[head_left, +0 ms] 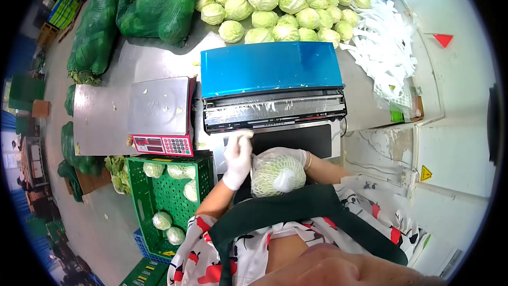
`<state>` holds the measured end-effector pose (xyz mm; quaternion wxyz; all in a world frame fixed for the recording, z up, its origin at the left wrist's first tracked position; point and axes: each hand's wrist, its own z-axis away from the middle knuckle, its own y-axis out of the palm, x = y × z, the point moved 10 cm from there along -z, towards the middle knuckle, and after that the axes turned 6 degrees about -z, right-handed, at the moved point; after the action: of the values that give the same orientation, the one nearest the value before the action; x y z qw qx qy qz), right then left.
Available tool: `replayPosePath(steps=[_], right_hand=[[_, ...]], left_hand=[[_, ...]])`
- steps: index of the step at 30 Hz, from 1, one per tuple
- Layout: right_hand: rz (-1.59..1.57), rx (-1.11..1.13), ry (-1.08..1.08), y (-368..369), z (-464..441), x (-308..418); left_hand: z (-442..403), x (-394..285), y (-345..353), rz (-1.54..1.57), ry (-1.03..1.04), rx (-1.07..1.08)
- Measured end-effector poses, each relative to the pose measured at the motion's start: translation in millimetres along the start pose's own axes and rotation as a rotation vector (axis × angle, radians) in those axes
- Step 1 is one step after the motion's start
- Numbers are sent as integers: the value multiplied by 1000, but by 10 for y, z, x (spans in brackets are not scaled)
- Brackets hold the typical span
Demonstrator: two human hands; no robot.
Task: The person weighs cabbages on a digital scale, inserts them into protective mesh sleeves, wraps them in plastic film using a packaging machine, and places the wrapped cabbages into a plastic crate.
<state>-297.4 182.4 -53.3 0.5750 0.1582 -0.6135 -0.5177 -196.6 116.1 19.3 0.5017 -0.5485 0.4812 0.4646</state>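
Observation:
Close to my body is a round green cabbage (268, 179) in a white foam net, with the net bunched at its near end. My right hand (288, 154), in a white glove, curves around the far side of the cabbage, and its fingers are partly hidden. My left hand (237, 158), also gloved, is raised just left of the cabbage with its fingers curled closed. Whatever it may pinch cannot be made out. Beyond both hands stands a wrapping machine (272, 69) with a blue cover and a film roll (275, 107) along its front.
To the left are a red digital scale (159, 108) and a green crate (198, 214) holding several wrapped cabbages. Loose cabbages (286, 8) are piled behind the machine, beside white foam nets (383, 42). Green mesh sacks (159, 13) lie at the back left.

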Motion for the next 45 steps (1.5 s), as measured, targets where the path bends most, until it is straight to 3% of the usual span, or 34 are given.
replayPosePath(steps=[1, 3, 4, 5, 7, 10, 11, 12, 14, 15, 17, 19, 21, 22, 24, 25, 26, 28, 29, 31, 32, 35, 39, 44, 45], right_hand=[[226, -25, -86, 4, 0, 106], [689, -71, -260, 50, -3, 354], [682, -379, -333, -184, 68, 496], [658, -688, -399, -373, 233, 570], [964, -1005, -520, -377, 599, 850], [982, -1098, -676, -61, 849, 1341], [940, -1086, -721, -136, 909, 1407], [866, -1072, -724, -232, 932, 1451], [805, -1069, -695, -395, 1013, 1568], [787, -1082, -694, -405, 1072, 1672], [825, -1113, -723, -534, 1245, 1884], [826, -1161, -782, -760, 1498, 2147], [820, -1273, -819, -1037, 1843, 2462], [871, -1331, -842, -1146, 2021, 2663], [846, -1448, -830, -1734, 2420, 2950], [1024, -1547, -788, -1897, 2586, 3155], [1204, -1635, -734, -2050, 2705, 3354], [1392, -1717, -732, -2502, 2875, 3734], [1412, -1793, -636, -2786, 2955, 3900], [1582, -1880, -435, -3196, 2903, 4262], [1690, -1913, -313, -3317, 2857, 4449], [1878, -1944, -38, -3950, 2842, 4807], [1672, -1894, 216, -4507, 2706, 4909], [1553, -1882, 272, -4349, 2695, 4908], [1531, -1903, 175, -4246, 2716, 4919]], left_hand=[[-30, -179, 168, -51, -78, 109], [-46, -130, 383, 208, -150, 221], [28, -270, 426, 60, -75, 407], [129, -180, 526, 161, -38, 556], [543, 20, 642, 762, -526, 757], [918, 682, 261, 870, -986, 484], [860, 797, 121, 948, -986, 325], [753, 849, -168, 781, -816, 210], [618, 917, -726, 839, -722, -32], [657, 1095, -1007, 1064, -794, -168], [578, 995, -1916, 652, -476, -335], [742, 934, -2484, 755, -586, -499], [1022, 1083, -3169, 519, -460, -452], [1275, 1336, -3574, 305, -493, -442], [1649, 1641, -4218, 97, -774, -632], [1868, 1722, -4435, 101, -1021, -839], [1842, 1687, -4657, -118, -1070, -910], [904, 1543, -4570, -76, -574, -784], [518, 1335, -4477, -256, -492, -868], [-493, 1097, -3939, -334, -366, -782], [-1023, 882, -3569, -538, -258, -703], [-2292, 414, -2198, -497, -14, -345], [-3062, -32, -662, -414, 120, -18], [-3242, -153, 302, -447, 160, 242], [-3233, -170, 410, -424, 156, 256]])
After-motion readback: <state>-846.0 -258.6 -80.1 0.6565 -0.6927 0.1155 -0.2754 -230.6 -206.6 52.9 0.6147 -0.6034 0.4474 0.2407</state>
